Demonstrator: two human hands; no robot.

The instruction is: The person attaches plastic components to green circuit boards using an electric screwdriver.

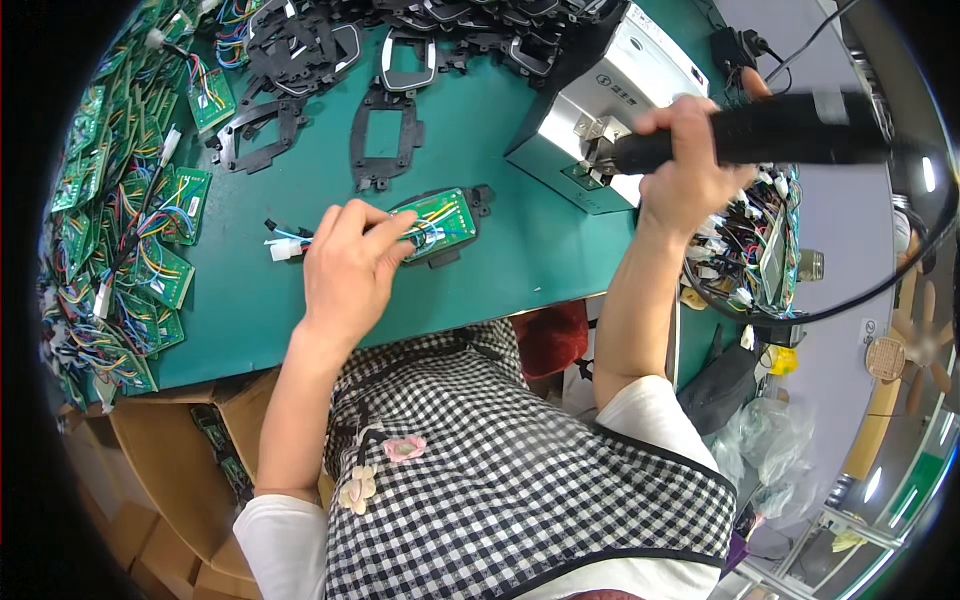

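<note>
My right hand [690, 170] is wrapped round a black electric screwdriver [800, 130], held nearly level with its cord looping off to the right. The tip of the screwdriver meets the metal outlet on the front of a silver screw feeder box [625, 75]. My left hand [345, 265] pinches the left end of a green circuit board [452, 218], by its wires. That board lies on a black plastic frame [482, 198], mostly hidden beneath it. A white connector [285, 249] on the board's wires sticks out left of my left hand.
Many wired green circuit boards [165, 275] are piled along the left. Black plastic frames [300, 45] lie heaped at the back, with a loose frame [385, 135] nearer me. More wired parts [745, 245] sit right of the feeder. An open cardboard box [165, 450] stands below the table edge.
</note>
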